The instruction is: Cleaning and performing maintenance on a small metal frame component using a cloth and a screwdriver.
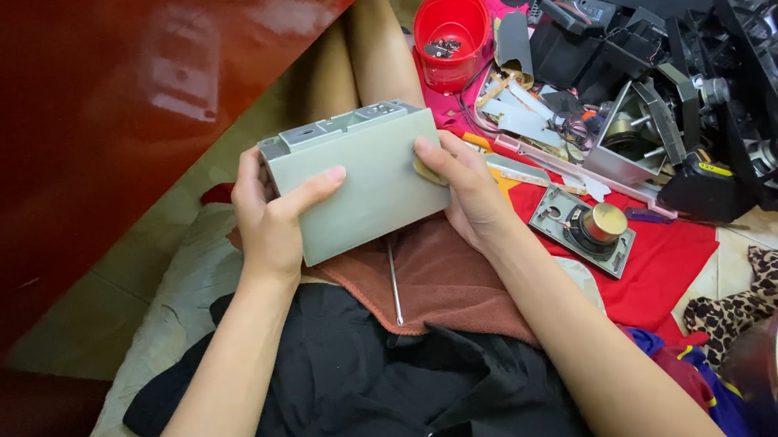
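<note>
Hands at the centre of the view, both closed on one object above the lap. The left hand (266, 213) wraps the near left edge of a grey plastic casing (360, 178), thumb laid flat across its broad face and the other fingers hidden behind it. The right hand (469, 190) clamps the opposite edge, fingers curled over the side, and a small tan piece (427, 171) sits pinched between that thumb and the casing; what it is cannot be told. The casing is held tilted, its moulded upper rim turned away from the wearer, and it appears closed and whole, so judged from this view any opening or stripping of it is not yet done.

Just below the hands lies a brown towel (435, 277) over the lap, with a thin metal rod (394, 281) resting on it. To the right of the right hand a red cloth (658, 261) carries a small speaker unit on a grey plate (587, 225).

Beyond the right hand, farther off, sit loose grey and white plastic panels (534, 124), a yellow-and-black tape measure (707, 182) and a heap of black frame parts (755, 89): parts already separated, by the look of them. Farthest, past the casing, stands a red cup (452, 35) holding small hardware.
</note>
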